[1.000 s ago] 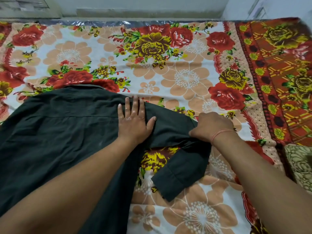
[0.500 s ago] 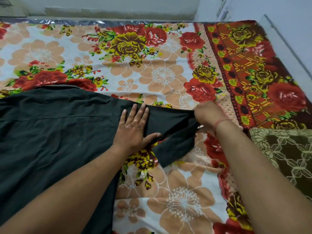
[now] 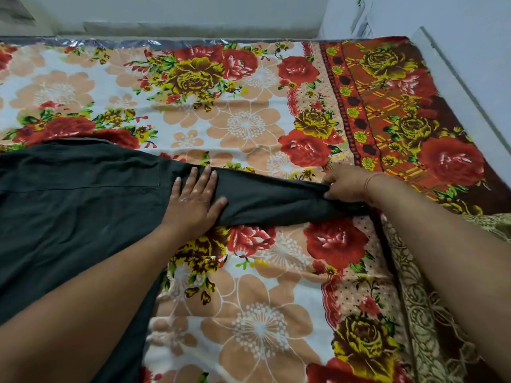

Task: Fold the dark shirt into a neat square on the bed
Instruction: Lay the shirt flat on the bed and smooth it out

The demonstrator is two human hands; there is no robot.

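The dark shirt (image 3: 80,205) lies spread on the bed's floral sheet (image 3: 249,313), covering the left half of the view. Its right sleeve (image 3: 279,201) stretches out straight to the right. My left hand (image 3: 193,200) presses flat, fingers straight, on the shoulder where the sleeve starts. My right hand (image 3: 347,185) pinches the sleeve's far end, fingers curled round the cloth. The cuff is hidden under that hand and arm.
A brown patterned cloth (image 3: 431,313) lies along the bed's right edge under my right arm. Walls bound the bed at the back and the right (image 3: 470,51). Bare sheet shows in front of and behind the sleeve.
My right hand has pulled the sleeve's end out to the right, so the sleeve that hung folded downward now lies straight. My left hand stayed pressed on the shoulder.
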